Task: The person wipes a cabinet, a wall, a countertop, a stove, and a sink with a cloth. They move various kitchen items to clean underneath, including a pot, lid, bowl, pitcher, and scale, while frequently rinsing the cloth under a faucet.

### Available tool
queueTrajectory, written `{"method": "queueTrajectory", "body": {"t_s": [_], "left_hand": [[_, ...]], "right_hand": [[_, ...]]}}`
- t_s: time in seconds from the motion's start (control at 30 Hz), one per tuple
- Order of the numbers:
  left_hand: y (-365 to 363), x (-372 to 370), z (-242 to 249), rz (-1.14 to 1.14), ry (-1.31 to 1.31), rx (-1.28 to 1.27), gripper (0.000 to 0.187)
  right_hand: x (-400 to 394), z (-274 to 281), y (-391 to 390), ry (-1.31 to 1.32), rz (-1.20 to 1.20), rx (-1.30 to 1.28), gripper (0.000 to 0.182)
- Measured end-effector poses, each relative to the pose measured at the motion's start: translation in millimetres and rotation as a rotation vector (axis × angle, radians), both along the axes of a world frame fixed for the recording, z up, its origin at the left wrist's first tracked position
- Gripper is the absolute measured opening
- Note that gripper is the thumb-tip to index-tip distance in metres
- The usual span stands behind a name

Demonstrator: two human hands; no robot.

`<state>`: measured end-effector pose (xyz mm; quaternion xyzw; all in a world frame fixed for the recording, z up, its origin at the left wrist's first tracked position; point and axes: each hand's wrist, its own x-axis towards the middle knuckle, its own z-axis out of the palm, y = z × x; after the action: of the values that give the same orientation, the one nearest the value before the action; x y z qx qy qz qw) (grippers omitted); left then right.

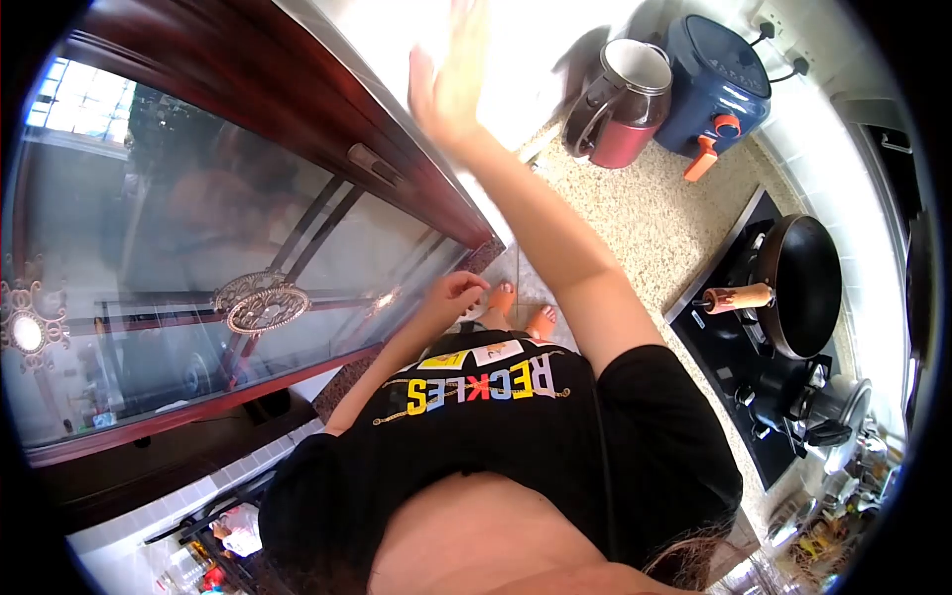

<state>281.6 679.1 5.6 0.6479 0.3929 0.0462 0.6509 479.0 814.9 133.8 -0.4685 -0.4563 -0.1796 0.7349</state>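
Observation:
My right hand (451,89) is stretched out at the top of the view, its fingers extended in front of a bright white surface (382,35). I see nothing in it, and the glare hides whether it touches that surface. My left hand (456,295) hangs low in front of my waist. Its fingers are loosely curled and a little apart, with nothing visible between them. Nearest to it is a dark red wooden cabinet door (297,104) with a glass panel (159,228) and a metal handle (373,164).
On the speckled counter (635,213) stand a red kettle (625,129) and a blue air fryer (709,84) with an orange handle. A frying pan (805,288) sits on the black gas hob (719,342). A lidded pot (833,412) and clutter stand at lower right.

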Motion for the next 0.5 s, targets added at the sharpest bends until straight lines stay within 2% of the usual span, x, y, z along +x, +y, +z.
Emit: {"method": "queueTrajectory", "body": {"t_s": [0.03,0.1,0.17,0.2,0.23,0.27,0.33,0.37,0.4,0.43,0.5], "left_hand": [[1.1,-2.3,-8.1,-0.004,0.003,-0.011,0.016],[8.8,-6.0,-34.6,0.069,-0.005,-0.216,0.014],[16.6,-0.7,-51.6,0.017,-0.025,-0.174,0.016],[25.8,1.9,-63.9,-0.027,-0.047,-0.121,0.017],[38.7,0.4,-118.1,-0.043,-0.16,-0.216,0.017],[39.3,8.1,-110.3,-0.052,-0.156,-0.226,0.017],[41.6,28.7,-58.1,-0.116,-0.262,0.261,0.019],[46.6,34.0,-33.2,-0.118,-0.263,0.25,0.019],[52.1,37.5,-9.9,-0.204,-0.015,0.402,0.022],[61.4,41.0,-0.9,-0.292,0.232,0.557,0.026],[87.7,45.3,-39.2,-0.331,0.179,0.578,0.027]], "right_hand": [[-16.1,-36.5,-7.6,-0.037,0.008,-0.061,0.059],[-40.3,-102.3,-28.3,-0.144,0.026,-0.49,0.061],[-62.4,-154.7,-49.3,-0.053,0.124,-0.496,0.063],[-66.3,-156.6,-58.9,-0.045,0.109,-0.499,0.063],[-68.3,-159.2,-69.6,0.021,0.218,-0.564,0.065],[-68.8,-162.4,-78.7,0.087,0.332,-0.631,0.067],[-58.9,-147.9,-93.9,0.061,0.291,-0.622,0.061],[-49.9,-126.3,-110.2,0.557,0.582,-0.803,0.052],[-42.4,-117.8,-125.5,1.077,0.862,-0.947,0.044],[-33.4,-133.0,-134.0,1.172,0.865,-0.82,0.039],[-15.7,-151.2,-148.4,1.431,0.887,-0.551,0.037]]}}
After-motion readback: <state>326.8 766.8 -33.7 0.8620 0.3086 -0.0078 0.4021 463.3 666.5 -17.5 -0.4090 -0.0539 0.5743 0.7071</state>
